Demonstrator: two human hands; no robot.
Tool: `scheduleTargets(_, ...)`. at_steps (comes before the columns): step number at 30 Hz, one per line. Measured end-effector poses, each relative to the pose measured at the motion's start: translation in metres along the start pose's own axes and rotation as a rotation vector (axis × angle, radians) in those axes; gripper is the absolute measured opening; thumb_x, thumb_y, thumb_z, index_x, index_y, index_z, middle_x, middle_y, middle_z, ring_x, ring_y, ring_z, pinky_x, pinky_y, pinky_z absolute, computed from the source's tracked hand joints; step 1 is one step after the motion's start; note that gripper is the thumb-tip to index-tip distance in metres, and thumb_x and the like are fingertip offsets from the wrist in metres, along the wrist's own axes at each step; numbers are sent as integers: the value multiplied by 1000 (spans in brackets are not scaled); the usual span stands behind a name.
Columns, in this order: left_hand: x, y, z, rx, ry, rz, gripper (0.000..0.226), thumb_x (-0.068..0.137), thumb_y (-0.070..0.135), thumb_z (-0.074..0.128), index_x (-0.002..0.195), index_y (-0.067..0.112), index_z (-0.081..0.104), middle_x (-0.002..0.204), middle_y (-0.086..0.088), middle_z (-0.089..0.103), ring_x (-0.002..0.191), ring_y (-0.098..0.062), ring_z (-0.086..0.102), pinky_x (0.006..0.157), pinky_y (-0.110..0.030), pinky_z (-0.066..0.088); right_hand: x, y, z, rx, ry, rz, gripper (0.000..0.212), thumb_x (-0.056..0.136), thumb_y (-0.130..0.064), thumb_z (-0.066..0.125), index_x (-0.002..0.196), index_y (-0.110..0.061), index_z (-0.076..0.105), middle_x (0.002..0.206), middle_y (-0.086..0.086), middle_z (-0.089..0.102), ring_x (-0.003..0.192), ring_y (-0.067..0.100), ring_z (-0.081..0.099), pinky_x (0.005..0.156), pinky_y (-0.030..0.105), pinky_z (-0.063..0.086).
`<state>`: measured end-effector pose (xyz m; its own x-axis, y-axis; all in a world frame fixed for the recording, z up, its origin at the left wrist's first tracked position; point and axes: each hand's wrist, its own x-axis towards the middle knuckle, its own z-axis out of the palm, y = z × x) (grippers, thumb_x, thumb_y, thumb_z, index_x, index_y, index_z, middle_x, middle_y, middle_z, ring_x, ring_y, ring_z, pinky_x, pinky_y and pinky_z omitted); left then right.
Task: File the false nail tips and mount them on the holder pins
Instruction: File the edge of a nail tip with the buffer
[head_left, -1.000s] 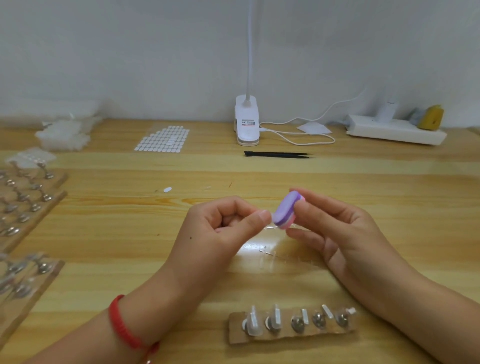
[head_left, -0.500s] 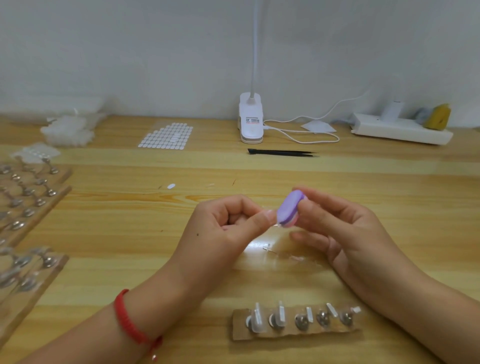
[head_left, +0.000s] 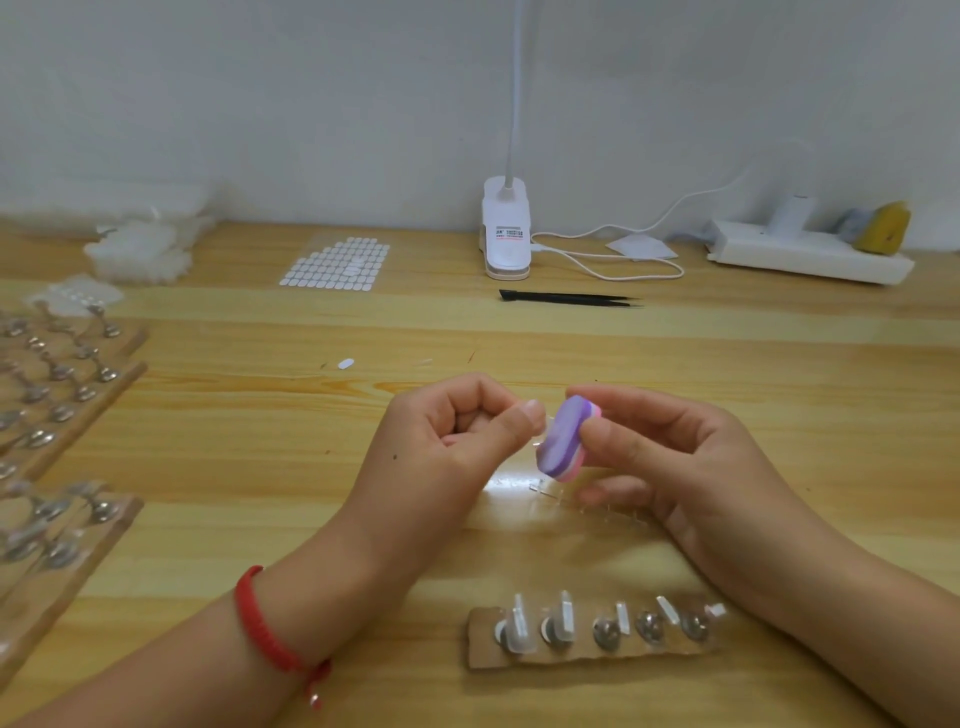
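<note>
Filing a clear nail tip (head_left: 539, 436) pinched in the left hand (head_left: 457, 441), gripping the purple file (head_left: 563, 439) in the right hand (head_left: 675, 457), probably needing careful seating next on the holder (head_left: 587, 661).

No legible text; printed label (head_left: 508, 232) on the white lamp clip (head_left: 506, 258) too blurred

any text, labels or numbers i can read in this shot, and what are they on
Label on the white clip lamp base: a few lines of red and dark print, too blurred to read.
Purple nail file held by the right hand: no print visible.
Power strip and sticker sheet: no readable marks.
Nothing else in view shows any text.
</note>
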<state>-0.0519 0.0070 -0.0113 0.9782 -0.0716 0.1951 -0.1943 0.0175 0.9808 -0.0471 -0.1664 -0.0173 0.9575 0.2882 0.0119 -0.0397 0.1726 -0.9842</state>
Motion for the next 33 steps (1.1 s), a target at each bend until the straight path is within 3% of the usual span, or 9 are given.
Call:
scheduleTargets(4,-1,-3,1,28,-23,2,19,81,15,67,67,4,64,49,3,25,43,-6,19,41,-10,22,2,0,-3,79,44,-15,53,52,-43,90,99,-21,78,91,9,76,76,17,73,60,20,56)
scheduleTargets(9,0,0,-1,11,34,19,25,70,34,65,65,10,68,50,-1,26,44,-8,20,42,-8,26,-1,-1,1,-5,0,-37,46,53,-39,89,96,-24,79,95,5,76,73,19,74,60,22,57)
scheduleTargets(17,0,-2,-1,29,-1,6,25,70,36,64,67,11,65,50,2,27,44,-7,22,43,-9,26,1,0,-3,95,19,-24,44,57,-36,87,97,-18,78,87,10,76,70,16,72,56,20,55)
scheduleTargets(21,1,-3,-1,51,-57,15,17,86,19,61,70,11,62,46,13,36,42,-2,28,43,-9,26,0,0,1,-8,-33,-27,41,61,-37,84,99,-22,78,90,7,76,68,17,72,59,22,56)
scheduleTargets(24,0,-3,1,50,-96,21,20,82,26,61,70,10,63,50,7,34,45,-3,27,44,-10,25,2,0,-3,85,46,-2,39,62,-35,81,98,-22,78,82,10,75,63,15,70,58,21,55)
scheduleTargets(28,2,-2,0,34,-30,16,17,81,25,61,68,13,64,49,5,29,44,-4,25,43,-10,25,-1,0,2,-7,-25,-7,41,62,-36,86,100,-22,78,85,8,75,64,17,71,61,22,56)
scheduleTargets(33,1,-1,1,14,-57,17,20,71,31,63,66,12,66,50,1,28,43,-4,25,43,-7,26,0,-1,-2,74,47,-5,51,56,-42,88,101,-21,77,83,9,75,63,17,70,61,22,56)
